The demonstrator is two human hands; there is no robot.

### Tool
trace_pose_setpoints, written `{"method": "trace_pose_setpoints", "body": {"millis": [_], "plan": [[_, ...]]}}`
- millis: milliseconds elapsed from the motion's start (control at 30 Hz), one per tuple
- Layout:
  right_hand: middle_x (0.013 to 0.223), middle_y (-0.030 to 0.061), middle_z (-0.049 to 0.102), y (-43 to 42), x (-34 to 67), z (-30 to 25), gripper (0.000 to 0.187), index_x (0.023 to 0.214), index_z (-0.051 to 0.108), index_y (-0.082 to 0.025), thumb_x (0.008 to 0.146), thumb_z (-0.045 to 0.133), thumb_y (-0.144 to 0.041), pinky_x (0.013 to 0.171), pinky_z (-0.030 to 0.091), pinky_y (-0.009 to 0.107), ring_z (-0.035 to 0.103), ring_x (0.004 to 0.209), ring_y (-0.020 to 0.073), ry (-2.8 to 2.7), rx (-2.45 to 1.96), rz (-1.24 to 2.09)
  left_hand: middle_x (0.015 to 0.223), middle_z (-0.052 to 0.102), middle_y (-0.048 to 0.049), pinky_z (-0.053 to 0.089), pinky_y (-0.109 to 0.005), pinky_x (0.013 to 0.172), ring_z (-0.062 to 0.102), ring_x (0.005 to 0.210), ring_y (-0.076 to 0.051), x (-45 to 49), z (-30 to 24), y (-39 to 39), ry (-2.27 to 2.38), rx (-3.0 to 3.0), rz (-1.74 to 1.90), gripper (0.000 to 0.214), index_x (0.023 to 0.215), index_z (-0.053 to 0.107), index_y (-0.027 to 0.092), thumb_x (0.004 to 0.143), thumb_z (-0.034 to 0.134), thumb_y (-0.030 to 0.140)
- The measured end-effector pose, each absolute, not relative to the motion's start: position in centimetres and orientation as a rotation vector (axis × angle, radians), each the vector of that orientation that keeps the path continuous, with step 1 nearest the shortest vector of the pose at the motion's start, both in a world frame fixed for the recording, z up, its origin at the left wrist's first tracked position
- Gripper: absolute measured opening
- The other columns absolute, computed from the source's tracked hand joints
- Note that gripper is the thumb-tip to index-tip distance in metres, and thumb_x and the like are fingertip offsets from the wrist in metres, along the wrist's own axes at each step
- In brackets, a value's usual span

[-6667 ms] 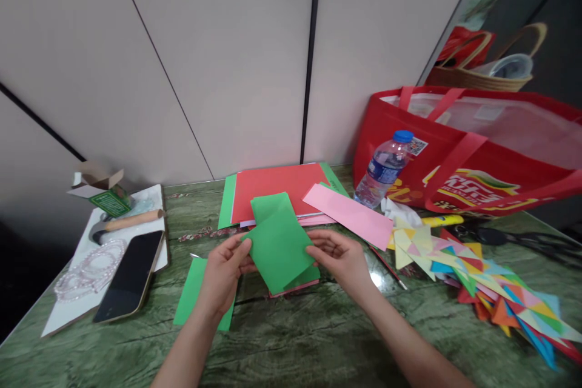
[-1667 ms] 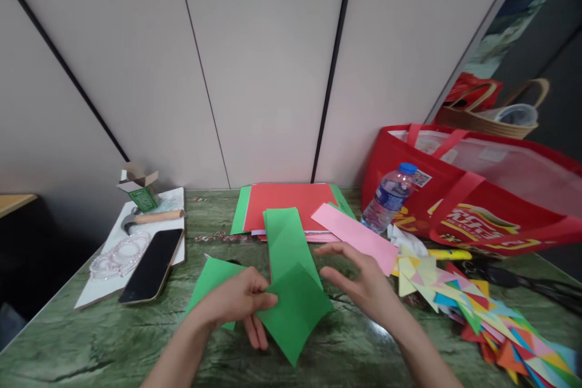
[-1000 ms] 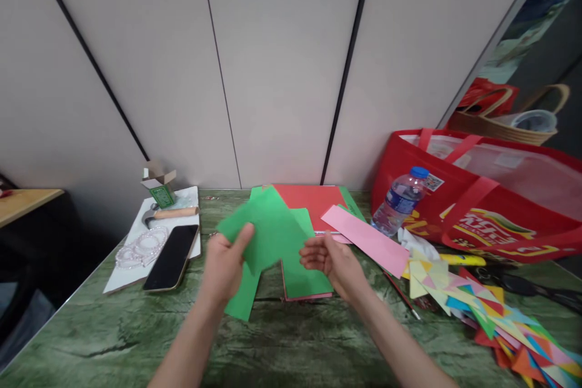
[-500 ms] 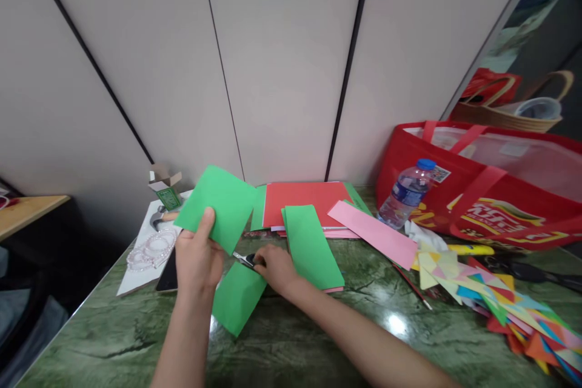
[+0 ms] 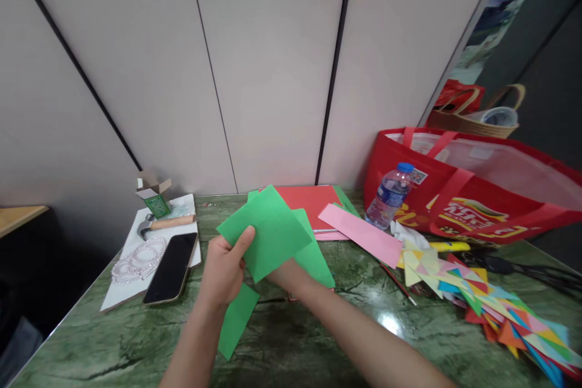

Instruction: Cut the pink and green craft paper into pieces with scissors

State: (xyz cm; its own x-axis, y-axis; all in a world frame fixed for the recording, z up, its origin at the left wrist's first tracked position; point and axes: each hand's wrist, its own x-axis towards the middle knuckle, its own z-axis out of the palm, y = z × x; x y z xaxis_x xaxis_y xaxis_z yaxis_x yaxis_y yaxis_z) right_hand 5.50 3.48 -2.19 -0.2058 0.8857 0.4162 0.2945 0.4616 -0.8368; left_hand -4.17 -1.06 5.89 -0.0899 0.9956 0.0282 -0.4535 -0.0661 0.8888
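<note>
My left hand point(image 5: 226, 267) holds up a square of green paper point(image 5: 275, 230), with the thumb flat on its near face. Behind this sheet reaches my right hand point(image 5: 288, 274); its fingers are hidden, and so is anything in them. A smaller green paper piece point(image 5: 237, 322) lies on the table below my left hand. Partly covered by the raised sheet, a stack of green paper strips point(image 5: 317, 262) rests beyond my right wrist. No scissors show at this moment.
Left stand a phone point(image 5: 171, 270), clear beaded rings point(image 5: 139, 262), a hammer point(image 5: 170, 222) and a small open box point(image 5: 157, 205). Red paper point(image 5: 309, 203) and a pink strip point(image 5: 359, 233) lie behind. Rightward are a water bottle point(image 5: 388, 197), a red bag point(image 5: 482, 194) and folded coloured paper point(image 5: 504, 309).
My left hand has carried the green square to the right. My right hand, seen with scissors before, has slipped behind that sheet. The view has shifted, showing more of the phone.
</note>
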Motion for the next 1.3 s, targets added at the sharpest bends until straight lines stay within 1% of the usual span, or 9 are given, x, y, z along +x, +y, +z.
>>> {"method": "trace_pose_setpoints", "body": {"millis": [67,167,200,267,367,567,867,1067,1300], "plan": [[0.107,0.0078,0.066,3.5,8.5,-1.6,0.032,0.103,0.063,-0.021,0.073,0.06,-0.027,0.088,0.043,0.043,0.055,0.104,0.0282,-1.664,-1.0,0.831,0.077,0.074,-0.008,0.053,-0.034,0.074,0.067,0.081,-0.024,-4.0,6.1,-1.2,0.878,0.85,1.485,0.025,0.082,0.073,0.014,0.06,0.076,0.025],[0.089,0.0055,0.069,2.4,13.0,-0.9,0.034,0.109,0.058,-0.022,0.078,0.054,-0.034,0.068,0.052,0.038,0.063,0.081,0.0223,-1.497,-0.988,0.961,0.078,0.074,-0.0075,0.053,-0.035,0.076,0.066,0.082,-0.024,-3.7,6.1,-1.3,0.885,0.869,1.471,0.025,0.083,0.072,0.015,0.061,0.075,0.026],[0.088,0.0046,0.068,1.8,14.2,-0.7,0.035,0.109,0.057,-0.023,0.075,0.059,-0.034,0.065,0.052,0.036,0.064,0.078,0.0205,-1.298,-0.927,1.139,0.079,0.074,-0.0074,0.052,-0.035,0.076,0.066,0.082,-0.024,-3.6,6.0,-1.3,0.9,0.881,1.471,0.026,0.084,0.072,0.015,0.061,0.075,0.027],[0.085,0.0024,0.067,0.5,15.9,-0.1,0.037,0.105,0.059,-0.024,0.071,0.067,-0.034,0.067,0.052,0.034,0.063,0.077,0.0176,-0.991,-0.774,1.358,0.08,0.073,-0.0073,0.052,-0.035,0.075,0.066,0.081,-0.023,-3.4,5.6,-1.2,0.945,0.909,1.47,0.027,0.084,0.072,0.015,0.061,0.075,0.028],[0.085,0.0042,0.067,-0.7,16.8,0.7,0.034,0.097,0.064,-0.021,0.066,0.073,-0.033,0.07,0.05,0.029,0.062,0.081,0.0166,-0.795,-0.654,1.466,0.079,0.073,-0.0071,0.052,-0.034,0.072,0.066,0.078,-0.022,-3.3,4.6,-0.9,1.015,0.955,1.441,0.027,0.082,0.072,0.014,0.062,0.074,0.031],[0.072,-0.0012,0.063,-0.3,16.8,0.5,0.044,0.102,0.06,-0.025,0.061,0.078,-0.029,0.064,0.047,0.023,0.059,0.076,0.0132,-0.733,-0.613,1.508,0.07,0.071,-0.0063,0.05,-0.029,0.057,0.062,0.066,-0.021,-3.4,2.3,0.2,1.16,1.108,1.349,0.025,0.074,0.072,0.013,0.065,0.07,0.036],[0.063,-0.002,0.063,0.3,16.5,-1.5,0.033,0.08,0.058,-0.02,0.054,0.079,-0.024,0.058,0.045,0.025,0.059,0.063,0.0141,-0.888,-0.976,1.24,0.063,0.069,-0.0024,0.047,-0.025,0.054,0.059,0.06,-0.018,-2.8,0.7,0.4,1.38,1.237,1.286,0.021,0.064,0.071,0.014,0.064,0.071,0.035],[0.064,-0.0017,0.061,-0.3,16.2,-0.9,0.031,0.081,0.059,-0.02,0.056,0.077,-0.025,0.056,0.043,0.023,0.054,0.061,0.0127,-0.86,-0.97,1.286,0.064,0.07,-0.0053,0.049,-0.028,0.053,0.062,0.058,-0.019,-2.3,0.6,0.5,1.216,0.949,1.351,0.026,0.075,0.073,0.013,0.061,0.073,0.034],[0.064,-0.0035,0.062,-0.7,16.2,-1.0,0.032,0.083,0.06,-0.021,0.057,0.078,-0.025,0.06,0.043,0.022,0.056,0.065,0.0121,-0.869,-0.954,1.323,0.061,0.069,-0.0029,0.049,-0.025,0.05,0.06,0.053,-0.016,-2.0,1.1,0.2,1.148,0.819,1.37,0.022,0.076,0.073,0.015,0.06,0.075,0.03]]}}
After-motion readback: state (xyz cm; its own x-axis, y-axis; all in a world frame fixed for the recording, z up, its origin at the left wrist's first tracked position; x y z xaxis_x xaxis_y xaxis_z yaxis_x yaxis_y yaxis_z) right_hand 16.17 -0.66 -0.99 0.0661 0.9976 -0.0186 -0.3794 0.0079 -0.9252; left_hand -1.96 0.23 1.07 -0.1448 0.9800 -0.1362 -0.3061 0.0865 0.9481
